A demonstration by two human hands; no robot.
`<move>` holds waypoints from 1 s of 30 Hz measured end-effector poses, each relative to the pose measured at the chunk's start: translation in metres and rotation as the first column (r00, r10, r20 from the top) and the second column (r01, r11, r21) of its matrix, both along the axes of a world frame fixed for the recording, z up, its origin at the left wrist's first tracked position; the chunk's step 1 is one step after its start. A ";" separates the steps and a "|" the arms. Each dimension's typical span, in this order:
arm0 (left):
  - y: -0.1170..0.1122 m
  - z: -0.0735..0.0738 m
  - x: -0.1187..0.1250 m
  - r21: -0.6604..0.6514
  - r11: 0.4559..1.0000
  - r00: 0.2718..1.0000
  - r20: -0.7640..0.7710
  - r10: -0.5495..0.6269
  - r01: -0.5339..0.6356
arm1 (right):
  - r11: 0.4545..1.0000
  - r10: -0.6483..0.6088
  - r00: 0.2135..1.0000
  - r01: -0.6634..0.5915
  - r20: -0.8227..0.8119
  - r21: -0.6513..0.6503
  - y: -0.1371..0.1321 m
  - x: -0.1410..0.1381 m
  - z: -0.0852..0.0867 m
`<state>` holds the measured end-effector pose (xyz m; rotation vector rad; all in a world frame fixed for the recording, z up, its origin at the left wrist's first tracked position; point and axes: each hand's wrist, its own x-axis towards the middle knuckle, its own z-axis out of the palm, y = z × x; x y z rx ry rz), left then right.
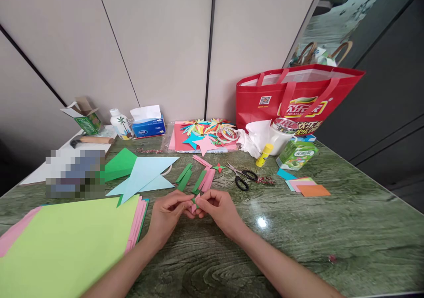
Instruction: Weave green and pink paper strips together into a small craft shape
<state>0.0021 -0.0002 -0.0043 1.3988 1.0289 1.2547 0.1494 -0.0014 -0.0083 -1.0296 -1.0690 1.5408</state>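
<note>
Between my fingertips is a small pink and green folded paper piece (194, 208), held just above the table. My left hand (171, 207) pinches its left side, and my right hand (217, 207) pinches its right side. Fingers cover part of it. Just beyond lie folded green paper strips (184, 177) and pink paper strips (208, 179). A small red and green paper star (219, 167) rests near them. Black-handled scissors (241, 175) lie with blades apart to the right of the strips.
At left are a stack of coloured paper (79, 240) and large light-blue folded paper (149, 174). Finished paper stars (203, 144) lie at the back. A glue stick (264, 155), green carton (296, 154), red bag (265, 95) and small paper sheets (314, 190) stand or lie right.
</note>
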 end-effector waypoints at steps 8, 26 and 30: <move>-0.002 0.000 0.004 -0.069 0.996 0.998 0.027 -0.051 0.052 | 1.000 -0.013 1.000 0.013 0.011 -0.026 -0.001 -0.001 0.000; 0.001 0.001 0.001 -0.169 0.985 0.995 0.097 -0.009 0.025 | 0.990 0.018 0.985 -0.042 -0.173 -0.135 0.000 0.001 0.003; -0.001 0.001 0.005 -0.207 0.977 0.993 0.116 -0.027 0.051 | 0.990 0.042 0.980 -0.067 -0.197 -0.123 0.000 0.000 0.004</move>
